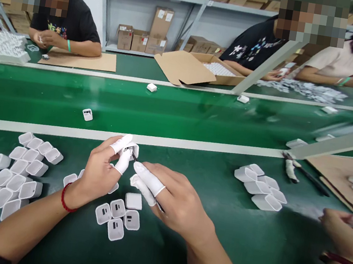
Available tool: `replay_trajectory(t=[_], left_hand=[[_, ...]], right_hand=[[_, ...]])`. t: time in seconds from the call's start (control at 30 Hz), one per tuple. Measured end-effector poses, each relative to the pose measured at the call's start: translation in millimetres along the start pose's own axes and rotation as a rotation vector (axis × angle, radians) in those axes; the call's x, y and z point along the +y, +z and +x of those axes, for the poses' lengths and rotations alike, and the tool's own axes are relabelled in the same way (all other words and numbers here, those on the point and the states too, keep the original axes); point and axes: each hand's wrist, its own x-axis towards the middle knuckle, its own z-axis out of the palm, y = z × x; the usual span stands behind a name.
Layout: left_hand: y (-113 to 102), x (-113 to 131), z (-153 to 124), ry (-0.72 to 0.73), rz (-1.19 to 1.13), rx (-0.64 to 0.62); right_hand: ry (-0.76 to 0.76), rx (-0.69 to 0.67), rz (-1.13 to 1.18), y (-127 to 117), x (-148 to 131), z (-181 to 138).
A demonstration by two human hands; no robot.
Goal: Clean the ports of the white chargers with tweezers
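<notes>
My left hand [102,168], with white finger covers on thumb and forefinger, holds a small white plastic charger housing [134,148] with its open side towards my right hand. In my right hand [178,197], also wearing finger covers, is a pair of dark tweezers [134,157]. Their tips reach the housing's opening; most of their length is hidden by the fingers. Just below my hands stand several open white housings [118,208], most with dark slots in the bottom. A few more lie partly hidden behind my left hand.
Many white housings [3,177] stand in rows at left, with another group [259,187] at right. Pliers [290,168] lie near a co-worker's hand [344,234]. Beyond runs a green conveyor belt [48,94] carrying scattered white pieces [87,114]. A slanted post [268,68] crosses the far side, where people sit.
</notes>
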Motion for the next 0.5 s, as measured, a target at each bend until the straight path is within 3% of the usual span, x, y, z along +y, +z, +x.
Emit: replay_trajectory(t=[0.3,0.5], left_hand=[[0.7,-7.5,1.3,-0.024,0.026,0.028],[-0.5,-11.4,3.1,-0.054,-0.007,-0.025]], right_hand=[[0.019,-0.093,-0.051,3.1,-2.3,1.7],[0.124,-0.016,-0.066,-6.0,-1.7,-2.7]])
